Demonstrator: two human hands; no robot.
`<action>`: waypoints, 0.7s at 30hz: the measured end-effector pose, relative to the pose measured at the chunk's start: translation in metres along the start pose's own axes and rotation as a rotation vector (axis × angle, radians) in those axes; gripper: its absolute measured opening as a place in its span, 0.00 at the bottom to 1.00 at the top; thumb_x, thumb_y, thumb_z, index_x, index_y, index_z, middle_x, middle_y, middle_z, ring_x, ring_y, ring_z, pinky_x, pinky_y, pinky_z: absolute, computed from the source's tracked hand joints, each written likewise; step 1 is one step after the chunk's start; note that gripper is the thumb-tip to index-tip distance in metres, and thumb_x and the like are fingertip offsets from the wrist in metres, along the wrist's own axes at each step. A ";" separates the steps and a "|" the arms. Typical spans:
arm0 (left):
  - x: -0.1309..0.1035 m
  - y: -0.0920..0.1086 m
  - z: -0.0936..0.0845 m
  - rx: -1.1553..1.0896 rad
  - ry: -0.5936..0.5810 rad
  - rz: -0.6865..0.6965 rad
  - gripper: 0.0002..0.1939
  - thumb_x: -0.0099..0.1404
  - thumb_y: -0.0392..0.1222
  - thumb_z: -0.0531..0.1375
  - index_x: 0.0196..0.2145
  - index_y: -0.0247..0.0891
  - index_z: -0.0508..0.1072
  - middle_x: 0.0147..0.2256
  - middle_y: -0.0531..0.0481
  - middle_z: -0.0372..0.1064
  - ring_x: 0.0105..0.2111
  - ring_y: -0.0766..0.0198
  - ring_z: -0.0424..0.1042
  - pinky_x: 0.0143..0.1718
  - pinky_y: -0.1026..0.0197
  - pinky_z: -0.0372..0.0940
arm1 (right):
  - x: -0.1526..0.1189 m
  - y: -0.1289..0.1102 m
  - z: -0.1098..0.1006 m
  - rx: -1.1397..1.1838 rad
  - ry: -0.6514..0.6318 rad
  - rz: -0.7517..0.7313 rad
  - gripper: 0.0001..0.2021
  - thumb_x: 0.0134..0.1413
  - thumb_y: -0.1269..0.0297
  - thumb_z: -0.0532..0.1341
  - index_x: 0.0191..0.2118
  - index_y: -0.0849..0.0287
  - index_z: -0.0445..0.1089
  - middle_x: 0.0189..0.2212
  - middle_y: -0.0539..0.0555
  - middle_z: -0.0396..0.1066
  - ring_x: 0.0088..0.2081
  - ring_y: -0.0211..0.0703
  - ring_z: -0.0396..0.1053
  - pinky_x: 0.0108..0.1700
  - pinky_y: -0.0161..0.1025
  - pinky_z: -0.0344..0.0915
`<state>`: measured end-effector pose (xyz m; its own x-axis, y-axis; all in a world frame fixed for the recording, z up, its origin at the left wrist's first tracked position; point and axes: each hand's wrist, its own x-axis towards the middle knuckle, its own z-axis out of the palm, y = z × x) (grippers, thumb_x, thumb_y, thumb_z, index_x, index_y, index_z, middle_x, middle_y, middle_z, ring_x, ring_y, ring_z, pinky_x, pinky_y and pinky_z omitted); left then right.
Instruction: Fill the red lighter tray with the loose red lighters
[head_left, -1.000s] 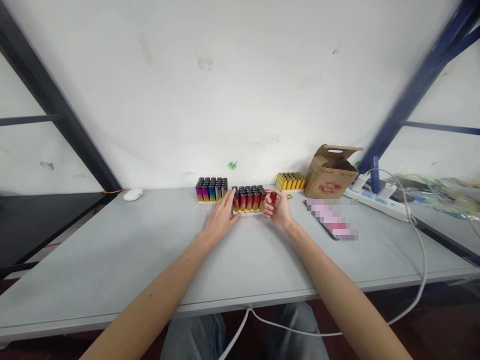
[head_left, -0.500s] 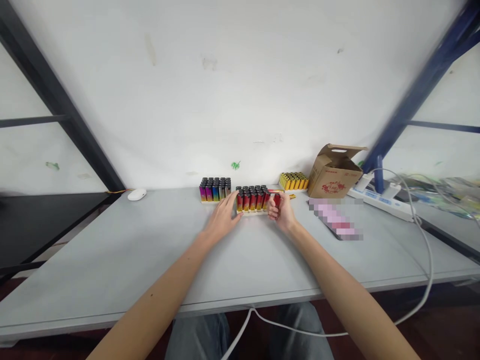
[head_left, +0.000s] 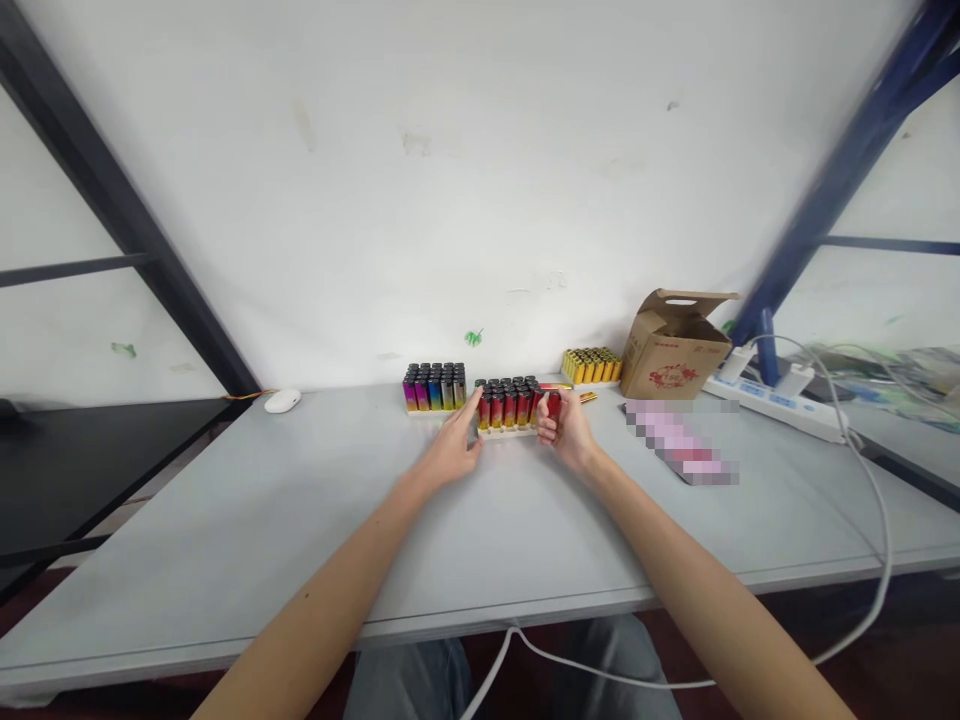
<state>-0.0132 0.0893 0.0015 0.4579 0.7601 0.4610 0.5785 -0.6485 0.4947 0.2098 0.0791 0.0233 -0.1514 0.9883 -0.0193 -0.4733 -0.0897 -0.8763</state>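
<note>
Red-and-gold cylinders with black tops (head_left: 510, 408) stand in rows in a pale tray (head_left: 511, 433) at the middle of the table. My left hand (head_left: 455, 443) is at the tray's left end, thumb and fingers apart, fingertips by the corner cylinder. Around a red cylinder (head_left: 553, 405) at the right end, the fingers of my right hand (head_left: 564, 428) are curled. Behind and left, a block of purple, blue and grey cylinders (head_left: 435, 388) stands in another tray.
Yellow cylinders (head_left: 592, 366) stand at the back beside an open cardboard box (head_left: 671, 365). A blurred pink flat object (head_left: 679, 443), a power strip (head_left: 780, 402) and a white cable (head_left: 874, 490) lie right. A white rounded object (head_left: 283, 401) is at left.
The view has shifted slightly. My left hand's fingers have drawn a little closer to the left end of the red row; my right hand keeps its grip at the other end.
</note>
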 end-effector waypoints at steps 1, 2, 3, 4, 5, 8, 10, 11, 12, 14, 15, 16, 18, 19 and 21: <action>0.000 0.001 -0.001 -0.004 -0.008 -0.001 0.46 0.62 0.32 0.55 0.70 0.45 0.32 0.69 0.46 0.44 0.67 0.52 0.50 0.62 0.48 0.58 | 0.000 0.001 0.000 -0.004 -0.015 0.007 0.19 0.55 0.47 0.50 0.22 0.55 0.55 0.14 0.42 0.44 0.15 0.32 0.42 0.18 0.30 0.47; 0.000 0.001 -0.001 -0.011 -0.022 -0.007 0.46 0.62 0.32 0.55 0.70 0.45 0.31 0.69 0.46 0.43 0.66 0.52 0.51 0.61 0.49 0.59 | 0.000 0.001 0.000 -0.009 -0.027 0.013 0.19 0.55 0.47 0.50 0.22 0.55 0.55 0.14 0.42 0.43 0.15 0.32 0.41 0.18 0.30 0.47; 0.000 0.002 -0.002 -0.019 -0.040 -0.016 0.47 0.62 0.32 0.54 0.70 0.46 0.30 0.69 0.46 0.42 0.66 0.52 0.53 0.60 0.50 0.61 | -0.001 0.001 0.001 -0.014 -0.036 0.014 0.19 0.55 0.47 0.50 0.23 0.56 0.56 0.14 0.42 0.43 0.15 0.32 0.41 0.17 0.30 0.46; 0.000 0.003 -0.003 -0.026 -0.056 -0.026 0.47 0.63 0.32 0.54 0.70 0.46 0.29 0.69 0.46 0.41 0.65 0.53 0.55 0.59 0.51 0.63 | -0.001 0.001 0.002 -0.019 -0.041 0.009 0.19 0.56 0.46 0.51 0.24 0.56 0.57 0.14 0.41 0.44 0.15 0.31 0.41 0.17 0.30 0.46; 0.000 0.004 -0.004 -0.030 -0.071 -0.033 0.47 0.63 0.32 0.54 0.70 0.47 0.29 0.69 0.46 0.41 0.64 0.53 0.56 0.58 0.52 0.64 | -0.001 0.000 0.003 -0.023 -0.043 -0.001 0.19 0.56 0.45 0.51 0.26 0.56 0.59 0.14 0.41 0.45 0.15 0.31 0.42 0.18 0.30 0.46; 0.000 0.007 -0.006 -0.025 -0.096 -0.023 0.47 0.63 0.33 0.55 0.70 0.46 0.29 0.69 0.45 0.42 0.65 0.52 0.55 0.59 0.51 0.62 | -0.003 0.000 0.008 -0.040 -0.058 -0.048 0.18 0.54 0.44 0.54 0.33 0.55 0.61 0.18 0.43 0.56 0.16 0.31 0.49 0.18 0.30 0.49; 0.000 0.006 -0.006 -0.009 -0.099 0.000 0.46 0.64 0.34 0.55 0.70 0.45 0.31 0.69 0.44 0.43 0.66 0.52 0.51 0.61 0.50 0.59 | -0.005 0.001 0.011 -0.070 -0.074 -0.080 0.17 0.51 0.46 0.59 0.33 0.55 0.59 0.23 0.44 0.62 0.17 0.32 0.55 0.19 0.31 0.52; 0.000 0.006 -0.005 0.003 -0.096 0.008 0.45 0.65 0.34 0.55 0.70 0.45 0.31 0.69 0.44 0.43 0.67 0.52 0.50 0.62 0.49 0.57 | -0.005 0.002 0.012 -0.092 -0.084 -0.094 0.17 0.50 0.47 0.62 0.32 0.54 0.58 0.25 0.45 0.64 0.19 0.32 0.58 0.19 0.31 0.54; 0.000 0.005 -0.004 0.020 -0.087 0.016 0.44 0.65 0.35 0.55 0.70 0.44 0.32 0.69 0.44 0.42 0.67 0.52 0.49 0.63 0.49 0.55 | -0.006 0.004 0.013 -0.117 -0.095 -0.113 0.17 0.49 0.49 0.63 0.32 0.54 0.57 0.26 0.45 0.65 0.20 0.33 0.61 0.20 0.32 0.56; 0.000 0.002 -0.002 0.057 -0.055 0.030 0.43 0.66 0.37 0.56 0.70 0.44 0.34 0.69 0.44 0.41 0.68 0.53 0.47 0.66 0.49 0.51 | -0.007 0.008 0.015 -0.187 -0.107 -0.174 0.17 0.50 0.49 0.64 0.33 0.55 0.60 0.28 0.46 0.66 0.25 0.35 0.65 0.25 0.33 0.61; 0.000 0.001 -0.001 0.072 -0.036 0.033 0.43 0.66 0.37 0.56 0.70 0.44 0.35 0.69 0.44 0.40 0.68 0.53 0.47 0.66 0.49 0.50 | -0.007 0.010 0.016 -0.236 -0.110 -0.216 0.16 0.51 0.49 0.64 0.34 0.55 0.62 0.29 0.47 0.67 0.29 0.37 0.67 0.29 0.34 0.64; 0.000 0.000 -0.001 0.081 -0.019 0.033 0.43 0.66 0.37 0.57 0.70 0.44 0.35 0.69 0.44 0.41 0.68 0.53 0.47 0.66 0.49 0.51 | -0.007 0.012 0.016 -0.295 -0.102 -0.271 0.15 0.51 0.50 0.64 0.36 0.55 0.64 0.31 0.49 0.68 0.32 0.38 0.68 0.33 0.35 0.66; 0.000 -0.001 -0.001 0.087 0.007 0.018 0.43 0.65 0.37 0.57 0.70 0.44 0.37 0.69 0.44 0.42 0.67 0.52 0.49 0.65 0.49 0.53 | -0.008 0.014 0.017 -0.440 -0.064 -0.410 0.14 0.52 0.52 0.65 0.39 0.55 0.69 0.36 0.52 0.70 0.37 0.41 0.68 0.40 0.38 0.67; 0.000 -0.001 -0.002 0.086 0.017 0.005 0.43 0.65 0.37 0.57 0.70 0.45 0.37 0.68 0.43 0.44 0.67 0.52 0.50 0.65 0.49 0.54 | -0.009 0.015 0.017 -0.513 -0.039 -0.483 0.14 0.51 0.53 0.65 0.40 0.55 0.71 0.38 0.53 0.70 0.39 0.42 0.68 0.42 0.40 0.67; 0.001 -0.001 -0.003 0.082 0.027 -0.013 0.42 0.65 0.38 0.58 0.69 0.46 0.39 0.67 0.43 0.46 0.66 0.51 0.51 0.64 0.48 0.55 | -0.009 0.014 0.018 -0.621 0.008 -0.609 0.11 0.51 0.56 0.66 0.39 0.55 0.74 0.40 0.55 0.69 0.40 0.44 0.67 0.45 0.43 0.67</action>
<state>-0.0155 0.0901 0.0037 0.4321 0.7666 0.4750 0.6385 -0.6320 0.4392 0.1892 0.0663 0.0195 -0.0191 0.8435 0.5367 0.0893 0.5361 -0.8394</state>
